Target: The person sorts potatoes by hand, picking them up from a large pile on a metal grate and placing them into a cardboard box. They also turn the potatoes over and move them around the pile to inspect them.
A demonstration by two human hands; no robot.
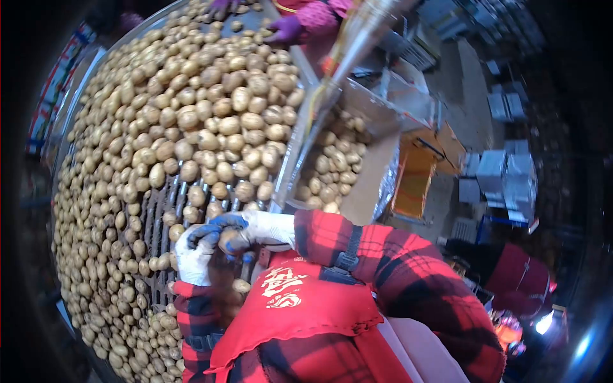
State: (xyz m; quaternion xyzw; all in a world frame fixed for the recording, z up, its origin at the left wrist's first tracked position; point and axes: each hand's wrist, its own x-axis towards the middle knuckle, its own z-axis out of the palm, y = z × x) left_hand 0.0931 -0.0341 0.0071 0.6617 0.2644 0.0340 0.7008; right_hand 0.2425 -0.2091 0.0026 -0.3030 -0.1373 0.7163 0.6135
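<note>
Both my hands wear white gloves with blue-coated fingers, close together over the near edge of a roller sorting table (156, 220). My right hand (255, 230) is closed round a potato (227, 242). Beside it, my left hand (196, 250) has its fingers curled in; whatever they may hold is hidden. Many loose potatoes (191, 118) cover the table around and beyond my hands. Dark gaps and metal rollers show between them near my left hand.
A carton (373, 166) holding more potatoes (335, 163) stands right of the table, past a metal side rail (297, 150). Another person's purple-gloved hand (285, 29) is at the far end. An orange-lined box (412, 182) and stacked white boxes (504, 175) stand further right.
</note>
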